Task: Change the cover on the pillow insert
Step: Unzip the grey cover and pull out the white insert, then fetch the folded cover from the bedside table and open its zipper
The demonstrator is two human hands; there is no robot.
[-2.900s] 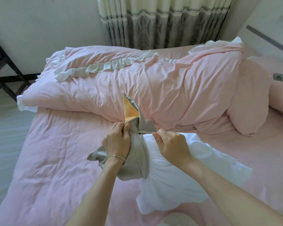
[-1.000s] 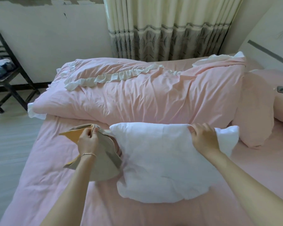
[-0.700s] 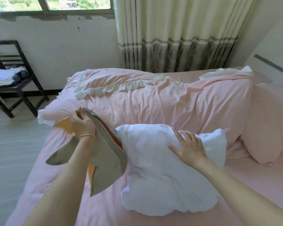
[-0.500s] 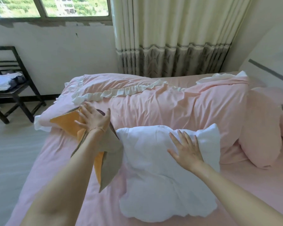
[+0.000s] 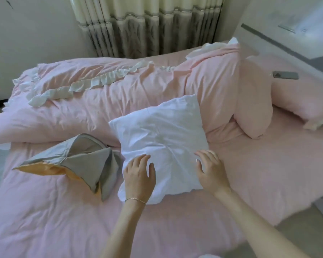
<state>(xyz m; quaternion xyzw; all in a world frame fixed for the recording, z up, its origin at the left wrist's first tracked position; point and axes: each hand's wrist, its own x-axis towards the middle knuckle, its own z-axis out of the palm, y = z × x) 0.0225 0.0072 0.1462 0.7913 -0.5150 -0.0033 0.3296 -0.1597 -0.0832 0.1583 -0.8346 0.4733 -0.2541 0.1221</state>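
The bare white pillow insert [image 5: 162, 135] lies on the pink bed [image 5: 45, 211], leaning on the rolled duvet. The grey cover [image 5: 82, 157], with its orange lining showing, lies crumpled on the sheet to the insert's left, held by no hand. My left hand [image 5: 139, 174] rests flat on the insert's near left corner, fingers straight. My right hand [image 5: 211, 170] is at the insert's near right edge with fingers spread and relaxed, holding nothing.
A rolled pink duvet [image 5: 101, 101] with a white ruffle stretches across the bed behind. Two pink pillows [image 5: 254, 105] stand at the right, with a phone [image 5: 285, 75] on the farther one. Curtains [image 5: 147, 28] hang behind. The bed's edge is at the lower right.
My left hand let go of the grey cover, which now lies on the bed, and moved onto the insert. My right hand slid toward the insert's near edge.
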